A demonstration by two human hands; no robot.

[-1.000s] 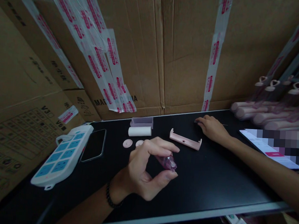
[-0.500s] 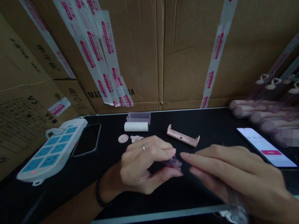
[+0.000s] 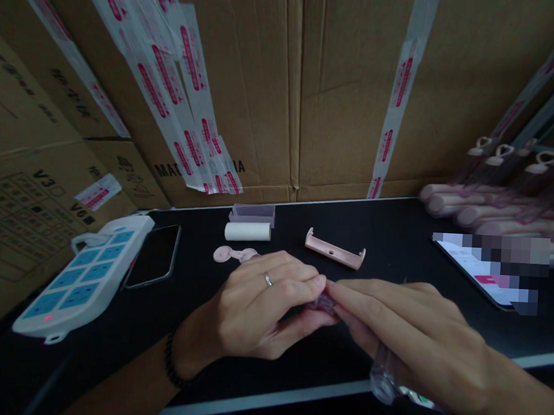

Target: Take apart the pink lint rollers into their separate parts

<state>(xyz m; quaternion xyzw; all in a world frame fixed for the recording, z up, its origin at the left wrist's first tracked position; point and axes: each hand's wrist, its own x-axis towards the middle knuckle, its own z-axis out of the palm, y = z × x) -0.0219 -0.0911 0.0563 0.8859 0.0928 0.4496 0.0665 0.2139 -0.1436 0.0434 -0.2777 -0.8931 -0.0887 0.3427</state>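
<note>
Over the front of the black table, my left hand [image 3: 272,306] pinches a small clear purplish piece [image 3: 324,301] between thumb and fingers. My right hand [image 3: 414,338] meets it from the right, fingertips pressed at the same piece. Below my right palm hangs a clear tube-like part [image 3: 384,374], partly hidden by the hand. Behind the hands lie a pink bracket [image 3: 334,250], a white roll [image 3: 248,232], a purplish tray-like part [image 3: 253,214] and a small pink part with round ends [image 3: 222,253], partly covered by my left hand.
A power strip [image 3: 82,278] and a dark phone [image 3: 154,257] lie at the left. At the right are a lit phone [image 3: 482,271] and several pink cylinders with looped caps [image 3: 463,199]. Cardboard boxes [image 3: 338,99] stand behind the table [image 3: 396,238].
My right hand has moved left until its fingertips meet the piece in my left hand. The clear part under my right hand has shifted left with it. The view has shifted slightly.
</note>
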